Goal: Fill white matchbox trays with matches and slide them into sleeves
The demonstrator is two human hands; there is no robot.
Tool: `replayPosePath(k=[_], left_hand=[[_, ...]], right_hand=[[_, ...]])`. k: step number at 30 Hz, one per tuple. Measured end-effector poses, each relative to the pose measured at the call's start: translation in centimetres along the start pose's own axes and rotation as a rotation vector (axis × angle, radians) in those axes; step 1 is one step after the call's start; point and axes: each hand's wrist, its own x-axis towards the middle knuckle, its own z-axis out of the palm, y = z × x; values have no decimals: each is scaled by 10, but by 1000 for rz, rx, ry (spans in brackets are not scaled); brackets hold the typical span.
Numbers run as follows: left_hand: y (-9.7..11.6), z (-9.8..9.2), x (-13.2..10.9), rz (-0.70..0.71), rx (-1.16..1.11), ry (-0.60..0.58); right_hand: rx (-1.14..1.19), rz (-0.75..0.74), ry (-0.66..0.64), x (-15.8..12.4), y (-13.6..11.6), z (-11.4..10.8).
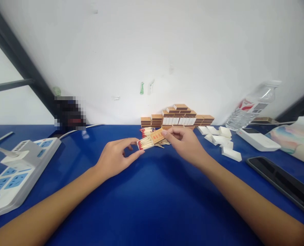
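A matchbox [157, 136] is held above the blue table, its tray slid partway out on the left and filled with red-tipped matches [145, 142]. My right hand [184, 141] pinches the matchbox's sleeve by its right end. At the tray's left end is my left hand [118, 153], thumb and fingers closed around that end. Behind and beneath the matchbox lies a pile of loose matches [147, 131], partly hidden by it. Farther back, against the wall, stands a stepped stack of matchboxes [180, 118], some showing white ends.
Several white matchbox trays [220, 138] lie scattered to the right. Beyond them are a plastic bottle [251, 107], a white device [258, 139] and a black phone [282, 179]. A power strip [21, 177] with a plugged-in charger occupies the left side of the blue table [147, 205].
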Motion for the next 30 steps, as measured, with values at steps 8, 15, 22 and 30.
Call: replayPosePath(k=[8,15,22,30], left_hand=[[2,-1,-1,22,27,19],[4,-2,0,36,14,34],[6,-3,1,31,-15,33],[12,-5,2,32,-70,82]], right_hand=[[-67,-19,-43,-6,-6,-2],[-80,-8,-91,-8,-12,-5],[16,29,-85,-11,-10,0],[89,58,86,-14,-2,16]])
